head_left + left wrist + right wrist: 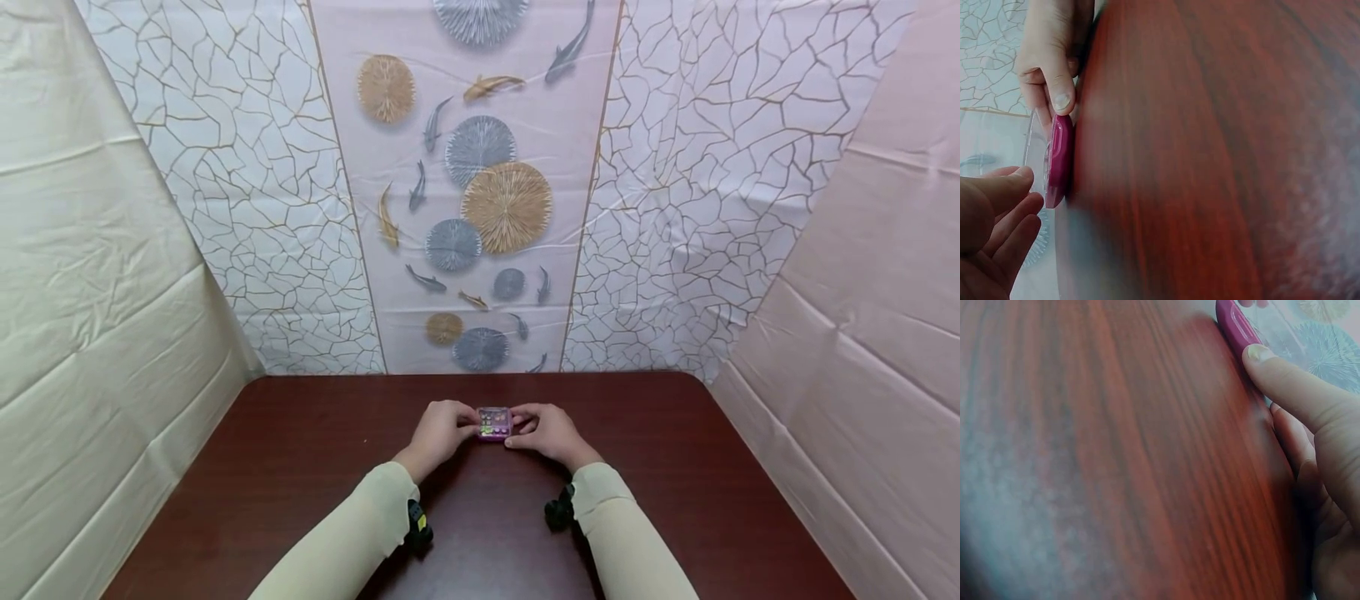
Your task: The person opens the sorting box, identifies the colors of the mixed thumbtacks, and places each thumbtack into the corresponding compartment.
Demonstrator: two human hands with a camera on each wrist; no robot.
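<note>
A small magenta plastic case (pixel 495 423) with a clear lid (pixel 1036 140) stands on the table, small coloured pieces showing through it. In the left wrist view the lid stands slightly away from the magenta base (pixel 1060 162), at an angle. At the case's left side, my left hand (pixel 442 433) has thumb and fingertips at the edge of the lid. My right hand (pixel 551 433) holds the right side, its thumb (pixel 1266 362) pressed on the magenta base and its other fingers partly hidden behind.
The dark red-brown wooden table (pixel 300 483) reaches back to a patterned cloth wall (pixel 480 292). Pale cloth hangs on the left (pixel 112 333) and right (pixel 847 358). A black wrist camera (pixel 418 527) sits at the left cuff, another (pixel 558 510) at the right.
</note>
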